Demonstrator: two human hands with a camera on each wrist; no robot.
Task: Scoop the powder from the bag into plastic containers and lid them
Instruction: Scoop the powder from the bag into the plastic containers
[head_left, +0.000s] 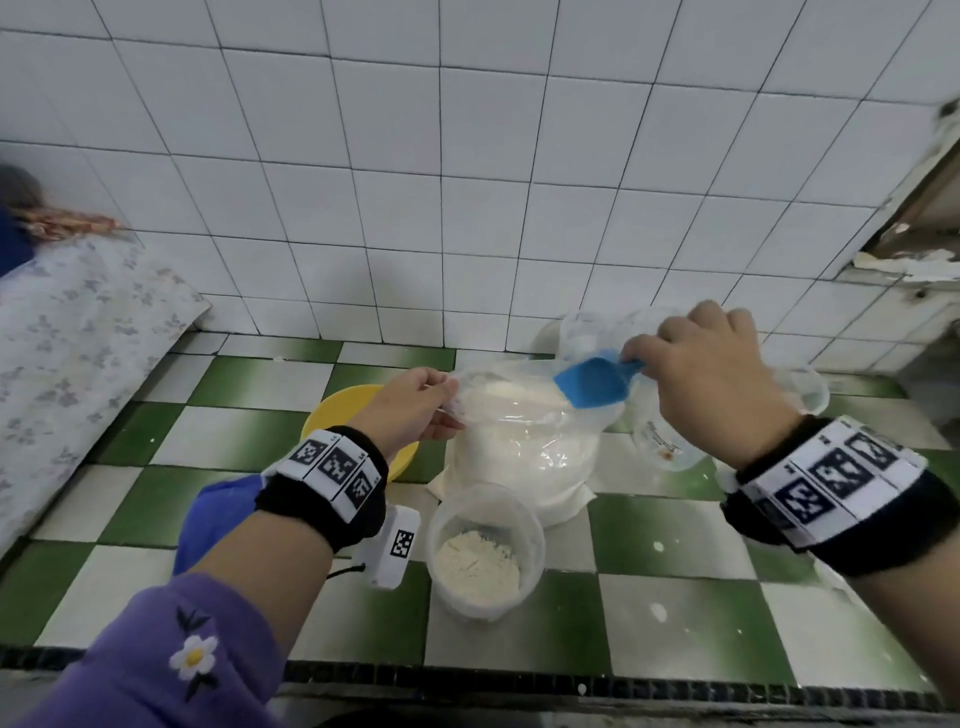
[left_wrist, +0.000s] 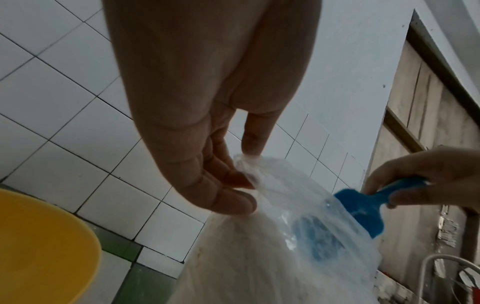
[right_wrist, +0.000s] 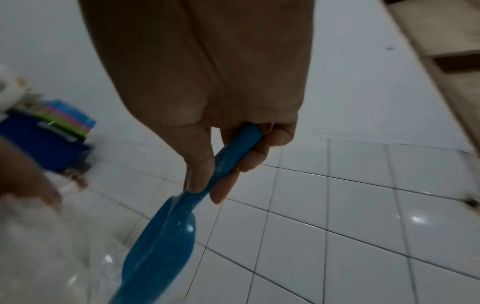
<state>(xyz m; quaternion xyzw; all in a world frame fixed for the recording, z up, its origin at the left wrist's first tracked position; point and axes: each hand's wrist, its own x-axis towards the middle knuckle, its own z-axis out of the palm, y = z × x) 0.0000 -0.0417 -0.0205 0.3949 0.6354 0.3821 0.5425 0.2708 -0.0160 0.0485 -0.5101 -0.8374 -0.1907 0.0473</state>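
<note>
A clear plastic bag (head_left: 524, 447) full of white powder stands in the middle of the checkered counter. My left hand (head_left: 415, 410) pinches the left edge of the bag's mouth (left_wrist: 246, 166) and holds it open. My right hand (head_left: 711, 374) grips the handle of a blue scoop (head_left: 592, 382), whose bowl dips into the bag's mouth (left_wrist: 363, 211). The handle lies between thumb and fingers (right_wrist: 233, 156). In front of the bag stands an open round plastic container (head_left: 485, 551) with a little powder at its bottom.
A yellow bowl (head_left: 343, 410) sits left of the bag, partly behind my left wrist. More clear containers (head_left: 670, 441) stand behind and right of the bag. A blue object (head_left: 218, 514) and a small white tagged device (head_left: 395, 545) lie by my left arm. The tiled wall is close behind.
</note>
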